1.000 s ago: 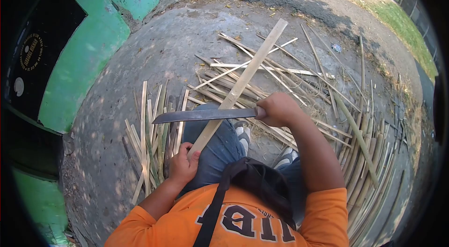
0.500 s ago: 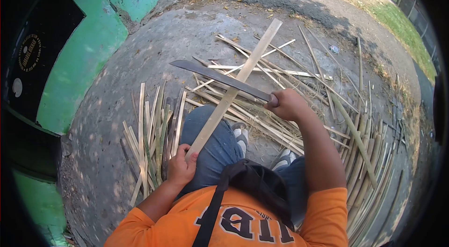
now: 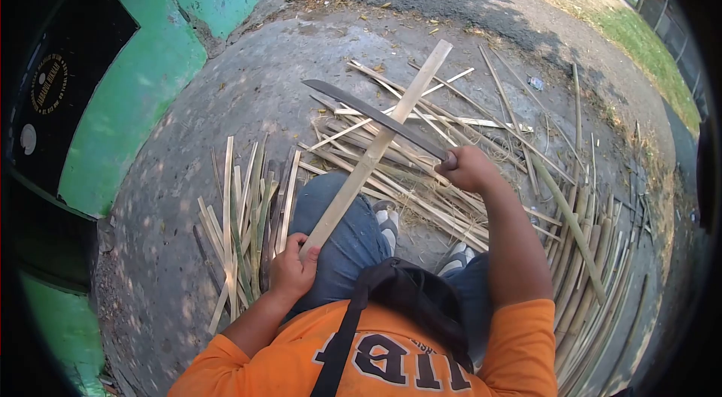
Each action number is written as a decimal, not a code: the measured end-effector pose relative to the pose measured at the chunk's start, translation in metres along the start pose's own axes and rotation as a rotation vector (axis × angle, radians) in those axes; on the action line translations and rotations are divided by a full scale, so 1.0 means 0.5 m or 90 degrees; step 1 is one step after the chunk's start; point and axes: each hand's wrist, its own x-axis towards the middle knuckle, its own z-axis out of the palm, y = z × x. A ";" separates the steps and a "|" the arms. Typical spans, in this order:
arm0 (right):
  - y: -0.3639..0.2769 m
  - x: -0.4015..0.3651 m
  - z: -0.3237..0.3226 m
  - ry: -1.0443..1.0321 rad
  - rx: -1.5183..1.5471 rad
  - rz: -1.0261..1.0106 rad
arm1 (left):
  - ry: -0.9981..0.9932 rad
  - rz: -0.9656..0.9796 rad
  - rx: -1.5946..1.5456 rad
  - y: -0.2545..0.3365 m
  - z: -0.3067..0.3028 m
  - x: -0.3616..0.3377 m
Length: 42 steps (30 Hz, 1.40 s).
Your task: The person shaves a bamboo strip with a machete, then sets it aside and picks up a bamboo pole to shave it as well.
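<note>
Right through the middle of the frame, a pale slat [image 3: 367, 160] runs on a slant, low end just left of center and high end up near the top center, and a knife [image 3: 353, 101] crosses its upper half. Left hand [image 3: 294, 268] is down below, left of center, fingers curled round the slat's low end with the thumb pressed against it, so it's got a decent hold. Right hand [image 3: 472, 169], a bit right of center, is balled tight around the knife's handle [image 3: 449, 162], with the knife pointing off to the upper left. Honestly can't tell from this angle whether the knife touches the slat or just passes over it. Bottom of the frame is an orange shirt [image 3: 293, 340], a black bag [image 3: 414, 284] and blue jeans [image 3: 361, 235], plus sneakers [image 3: 389, 225] poking out. Loose strips [image 3: 429, 205] lie crisscrossed on the ground [image 3: 173, 149] around center, another bunch [image 3: 229, 224] sits left of the jeans, and poles [image 3: 583, 262] are stacked along the right side. Upper left's a green wall [image 3: 150, 43], upper right's some grass [image 3: 647, 36].
</note>
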 end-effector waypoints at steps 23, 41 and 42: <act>0.016 -0.007 -0.003 0.038 0.034 0.001 | -0.010 0.003 -0.025 0.017 -0.013 0.010; -0.054 -0.016 0.006 -0.008 -0.119 -0.116 | 0.015 0.027 -0.044 -0.003 -0.002 0.004; -0.045 -0.016 0.002 -0.001 -0.096 -0.084 | 0.013 0.030 -0.037 0.001 -0.003 0.006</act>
